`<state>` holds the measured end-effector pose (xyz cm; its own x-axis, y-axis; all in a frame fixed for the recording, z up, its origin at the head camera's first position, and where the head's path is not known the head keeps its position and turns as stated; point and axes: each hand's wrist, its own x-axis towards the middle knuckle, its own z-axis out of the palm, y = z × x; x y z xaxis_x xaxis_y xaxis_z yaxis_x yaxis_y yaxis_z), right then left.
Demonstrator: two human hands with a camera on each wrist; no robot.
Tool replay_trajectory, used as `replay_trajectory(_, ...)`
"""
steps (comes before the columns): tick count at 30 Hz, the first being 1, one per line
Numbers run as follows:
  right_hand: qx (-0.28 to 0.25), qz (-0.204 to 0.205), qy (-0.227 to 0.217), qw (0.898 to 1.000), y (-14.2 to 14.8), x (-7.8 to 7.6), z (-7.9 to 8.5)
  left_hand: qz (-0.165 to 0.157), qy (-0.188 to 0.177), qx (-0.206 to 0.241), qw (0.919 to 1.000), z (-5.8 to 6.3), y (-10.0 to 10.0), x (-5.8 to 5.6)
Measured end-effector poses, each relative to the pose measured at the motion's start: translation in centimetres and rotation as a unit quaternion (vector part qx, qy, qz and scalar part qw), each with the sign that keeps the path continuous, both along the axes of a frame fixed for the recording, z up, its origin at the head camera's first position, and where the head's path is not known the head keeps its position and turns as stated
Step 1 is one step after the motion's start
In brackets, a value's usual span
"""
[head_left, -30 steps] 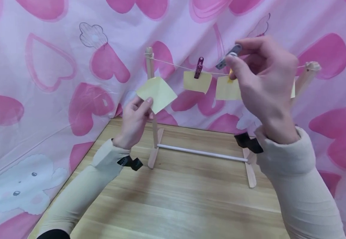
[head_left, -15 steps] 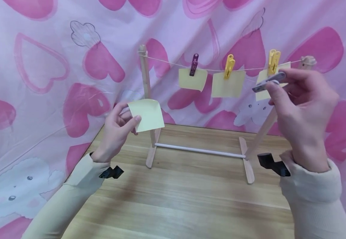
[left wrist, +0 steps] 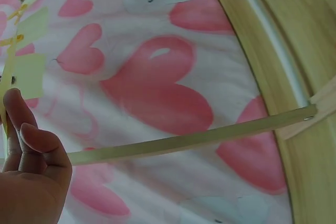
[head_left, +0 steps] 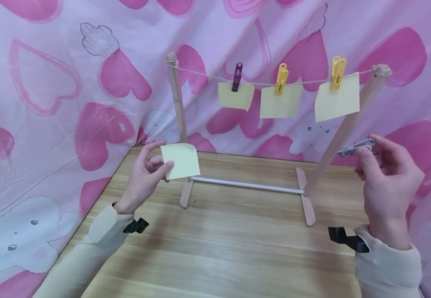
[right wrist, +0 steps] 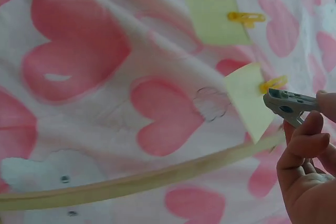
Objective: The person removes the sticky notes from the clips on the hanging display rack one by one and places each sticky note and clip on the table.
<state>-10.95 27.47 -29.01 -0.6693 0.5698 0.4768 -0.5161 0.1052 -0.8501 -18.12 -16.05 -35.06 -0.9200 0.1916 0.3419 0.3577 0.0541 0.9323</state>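
My left hand (head_left: 144, 176) pinches a pale yellow sticky note (head_left: 181, 161) by its left edge, in front of the rack's left post. On the right, my right hand (head_left: 390, 178) holds a grey clothespin (head_left: 356, 147) between thumb and index finger, low beside the right post. Its tip points left, and in the right wrist view the grey clothespin (right wrist: 289, 104) shows with its jaws together. Along the string (head_left: 260, 84) hang three more notes: one under a purple clothespin (head_left: 237, 77), two under yellow clothespins (head_left: 281, 78).
The small wooden rack has a left post (head_left: 177, 99), a right post (head_left: 349, 124) and a white bottom rod (head_left: 246, 185) joining its feet. It stands on a wood-grain table (head_left: 215, 248). Behind hangs a pink heart-patterned curtain (head_left: 107, 132).
My right hand has moved right and down from before the string, bringing the grey clothespin along. My left hand has lowered with the sticky note, which has turned more square-on.
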Motion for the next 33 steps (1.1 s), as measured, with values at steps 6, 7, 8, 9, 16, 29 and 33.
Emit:
replay_trajectory(6,-0.105,-0.003,-0.076,0.992,1.5,0.9,-3.5,0.023,-0.039,-0.031,0.9985,-2.3,-0.7,0.0)
replay_trajectory(7,-0.108,-0.007,-0.091,0.990,1.7,1.0,-4.1,0.027,-0.046,-0.035,0.9980,-2.7,-0.8,0.0)
replay_trajectory(8,-0.113,-0.010,-0.103,0.988,1.9,1.2,-4.7,0.028,-0.053,-0.035,0.9976,-3.1,-0.9,0.0)
replay_trajectory(9,-0.119,-0.009,-0.107,0.987,2.1,1.3,-5.2,0.029,-0.058,-0.035,0.9973,-3.5,-1.0,0.0)
replay_trajectory(16,-0.153,-0.013,-0.142,0.978,2.9,1.9,-8.2,0.026,-0.073,-0.037,0.9963,-6.1,-1.2,-0.3)
replay_trajectory(29,-0.144,-0.032,-0.216,0.965,3.4,2.3,-12.1,0.030,-0.088,-0.055,0.9941,-8.6,-2.0,-0.5)
replay_trajectory(33,-0.123,-0.029,-0.249,0.960,3.5,2.5,-13.6,0.022,-0.100,-0.077,0.9918,-9.4,-2.4,-0.7)
